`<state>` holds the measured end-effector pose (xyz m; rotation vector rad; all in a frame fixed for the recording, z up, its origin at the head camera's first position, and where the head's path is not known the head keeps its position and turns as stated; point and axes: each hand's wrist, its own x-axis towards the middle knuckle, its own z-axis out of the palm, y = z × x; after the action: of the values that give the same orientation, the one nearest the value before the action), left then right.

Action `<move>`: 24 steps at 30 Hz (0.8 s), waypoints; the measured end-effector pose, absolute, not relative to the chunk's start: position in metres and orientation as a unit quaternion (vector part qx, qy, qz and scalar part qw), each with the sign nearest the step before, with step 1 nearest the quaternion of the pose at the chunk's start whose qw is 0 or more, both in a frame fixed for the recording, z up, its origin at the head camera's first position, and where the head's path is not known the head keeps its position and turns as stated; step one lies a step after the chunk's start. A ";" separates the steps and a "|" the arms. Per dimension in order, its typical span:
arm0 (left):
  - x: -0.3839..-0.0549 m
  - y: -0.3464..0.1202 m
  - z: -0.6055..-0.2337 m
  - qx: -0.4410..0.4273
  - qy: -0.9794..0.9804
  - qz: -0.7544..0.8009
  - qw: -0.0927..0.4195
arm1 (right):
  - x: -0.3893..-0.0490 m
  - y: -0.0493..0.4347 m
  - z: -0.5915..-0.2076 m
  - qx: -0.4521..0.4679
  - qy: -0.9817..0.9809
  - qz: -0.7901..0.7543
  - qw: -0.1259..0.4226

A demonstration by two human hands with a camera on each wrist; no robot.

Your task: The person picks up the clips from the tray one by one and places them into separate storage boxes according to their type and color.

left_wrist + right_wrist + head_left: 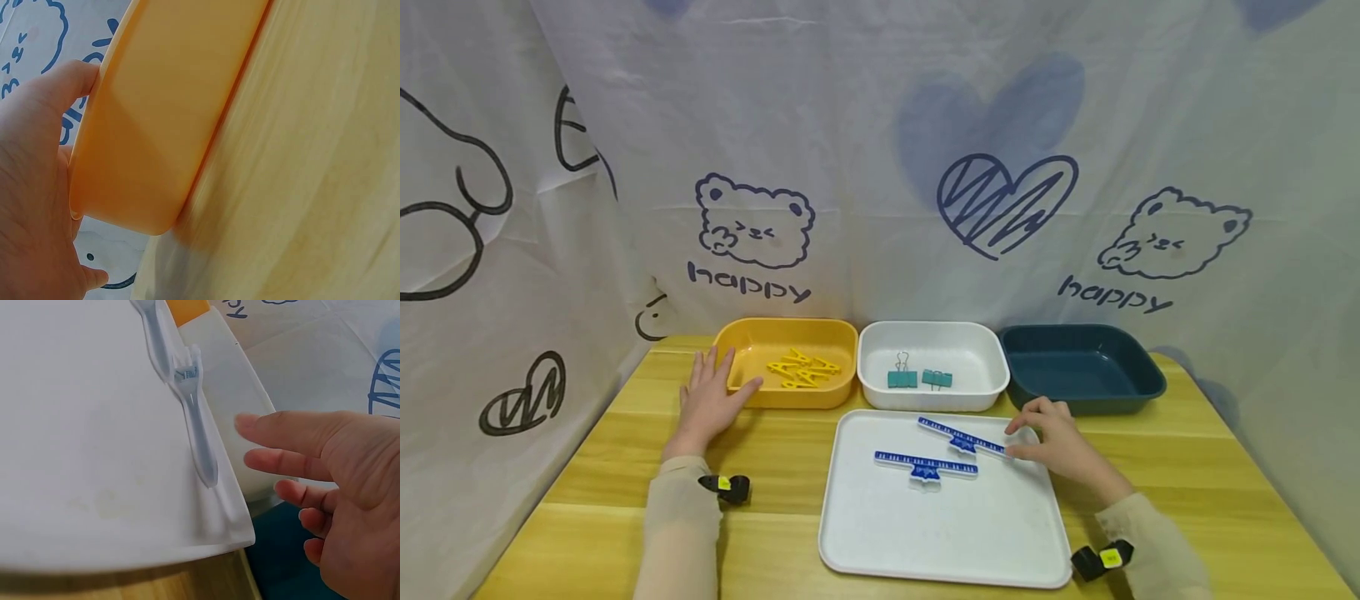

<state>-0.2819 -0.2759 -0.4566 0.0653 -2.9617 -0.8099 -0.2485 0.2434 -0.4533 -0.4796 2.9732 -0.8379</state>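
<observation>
My left hand (706,402) rests at the left corner of the yellow bin (790,399). Its fingers are spread, with the thumb over the front rim. Two long blue-and-white clips with a keyboard-like pattern lie on the white tray (940,537). One clip (901,459) is nearer the tray's middle; the other clip (943,429) slants along the far edge. My right hand (1058,443) hovers by the right end of the far clip, thumb and forefinger apart. From the right wrist view, a gap shows between the fingertips (247,423) and that clip (199,434).
Several yellow clothespins (805,373) lie in the yellow bin. Beside it, the white bin (932,402) holds two teal binder clips (902,379). A dark blue bin (1082,402) stands at the right, close behind my right hand. A printed curtain (880,250) hangs behind the bins.
</observation>
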 end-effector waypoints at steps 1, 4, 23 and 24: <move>-0.282 -0.276 -0.457 0.021 -0.964 -0.263 0.036 | -0.249 0.244 -0.455 -0.156 0.951 -0.268 0.008; -0.282 -0.276 -0.457 0.022 -0.964 -0.263 0.037 | -0.251 0.244 -0.459 -0.157 0.951 -0.266 0.018; -0.283 -0.275 -0.457 0.023 -0.964 -0.263 0.030 | -0.252 0.242 -0.463 -0.126 0.956 -0.258 0.049; -0.283 -0.275 -0.457 0.023 -0.964 -0.262 0.031 | -0.253 0.241 -0.464 -0.126 0.956 -0.259 0.049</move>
<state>-0.2829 -0.2754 -0.4574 0.0718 -2.9703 -0.8069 -0.2526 0.2414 -0.4638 -0.3855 2.9148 -0.7887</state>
